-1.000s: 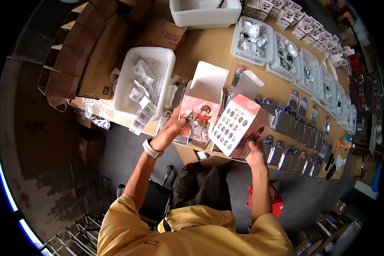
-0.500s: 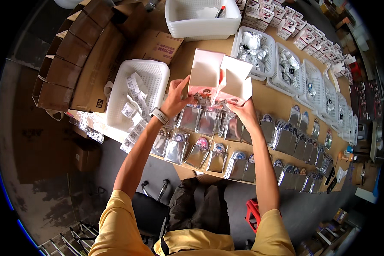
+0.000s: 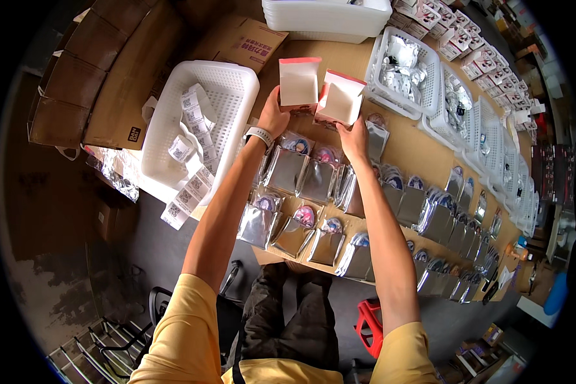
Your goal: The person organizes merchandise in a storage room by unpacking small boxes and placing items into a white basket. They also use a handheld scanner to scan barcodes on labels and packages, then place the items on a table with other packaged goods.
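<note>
Two small open-topped cardboard boxes with white insides and pink-red printed outsides stand side by side above the table. My left hand point(image 3: 273, 117) grips the left box point(image 3: 299, 86) by its outer side. The right box point(image 3: 341, 97), tilted a little, is held at its near right side by my right hand point(image 3: 354, 139). Both boxes look empty from above. Just nearer than them lie rows of silver foil packets point(image 3: 284, 171) with colourful rounded pieces at their tops, some partly hidden under my forearms.
Left of my hands, a white perforated basket point(image 3: 240, 128) holds a strip of printed labels point(image 3: 197, 125). Large brown cartons point(image 3: 125, 83) stand at the far left. White baskets point(image 3: 422, 105) with silver pouches line the right, with stacked small boxes point(image 3: 486, 64) behind. A red stool point(image 3: 368, 326) stands below.
Both boxes have moved forward and away from me, and a gap has opened between them. My view has shifted, so the table's contents sit differently in the picture.
</note>
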The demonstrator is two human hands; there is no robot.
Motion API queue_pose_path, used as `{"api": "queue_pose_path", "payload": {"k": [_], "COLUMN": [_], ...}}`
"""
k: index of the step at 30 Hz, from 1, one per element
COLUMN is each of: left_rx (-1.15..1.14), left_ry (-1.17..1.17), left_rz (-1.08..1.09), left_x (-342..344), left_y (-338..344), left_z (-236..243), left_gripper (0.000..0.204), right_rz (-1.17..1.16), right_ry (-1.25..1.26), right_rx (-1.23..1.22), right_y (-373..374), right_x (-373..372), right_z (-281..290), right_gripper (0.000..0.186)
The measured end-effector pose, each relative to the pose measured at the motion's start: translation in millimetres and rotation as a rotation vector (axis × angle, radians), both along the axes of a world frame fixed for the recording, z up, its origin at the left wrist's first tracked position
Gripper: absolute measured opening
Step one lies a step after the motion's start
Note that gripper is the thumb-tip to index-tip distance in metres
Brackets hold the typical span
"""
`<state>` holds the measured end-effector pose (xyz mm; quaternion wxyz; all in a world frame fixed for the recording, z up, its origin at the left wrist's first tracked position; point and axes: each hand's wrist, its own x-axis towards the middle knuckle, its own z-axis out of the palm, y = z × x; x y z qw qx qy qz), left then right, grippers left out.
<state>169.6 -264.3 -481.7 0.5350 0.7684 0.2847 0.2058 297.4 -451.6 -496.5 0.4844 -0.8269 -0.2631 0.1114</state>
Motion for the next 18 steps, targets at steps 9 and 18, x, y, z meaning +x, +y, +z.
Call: {"api": "queue_pose_path", "payload": {"k": [9, 18], "left_rx": [0.062, -0.441], "left_ry": [-0.146, -0.166], "left_rz": [0.218, 0.271], "left_x": [-32.7, -287.8], "left_y": [-15.7, -234.8], "left_z": [17.1, 53.3], "left_gripper": [0.067, 0.039], "right_rz": [-0.029, 0.386], "right_ry": [0.024, 0.118], "right_rx": [0.080, 0.055], "right_y": [-31.3, -205.7], "right_x": [-17.9, -244.8], "right_z": [18.1, 84.2], "right_gripper": [0.077, 0.053]}}
